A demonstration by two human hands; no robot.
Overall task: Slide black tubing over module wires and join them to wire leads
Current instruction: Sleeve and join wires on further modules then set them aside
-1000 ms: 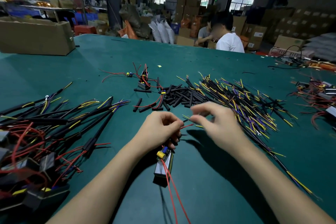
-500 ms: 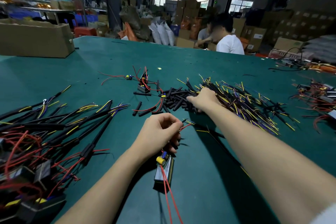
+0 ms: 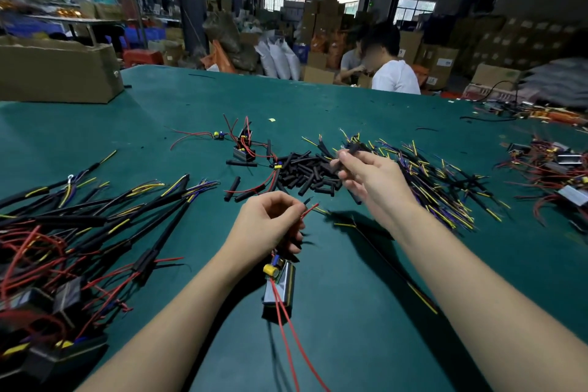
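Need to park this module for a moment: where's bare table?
Bare green mat lies between the forearms, right of the silver module. More lies beyond the heap of short black tubing, towards the cardboard box. The finished harnesses crowd the left, the black yellow-tipped wire leads the right.

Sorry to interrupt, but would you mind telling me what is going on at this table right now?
A person is assembling wired modules on a green table. The left hand grips the red wires of a small module that hangs below it. The right hand pinches a piece of black tubing above the tubing pile. The tubing is not yet on the wires.
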